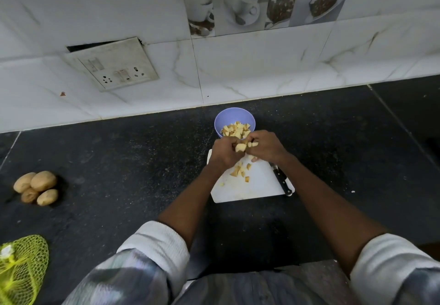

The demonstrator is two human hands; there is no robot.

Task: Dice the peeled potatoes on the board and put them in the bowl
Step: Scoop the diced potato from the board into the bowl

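1. Yellow mesh bag at the far-left edge of the black counter; beyond it, four whole potatoes in a cluster, well apart from the work area. They look unpeeled, though I cannot be sure.
2. Left hand curled around a scoop of diced potato, cupped against the right hand over the far edge of the white cutting board.
3. Lavender bowl just beyond the hands, already holding a heap of dice.
4. Right hand likewise curled on the same handful, a few pieces showing between the fingers.
5. Loose dice remain on the board below the hands. Knife lies along the board's right edge, not held.
6. Judgement: transfer step in hand, cutting of this batch done. Next move calls for carrying the handful over the rim and opening both hands, then gathering the leftover pieces.
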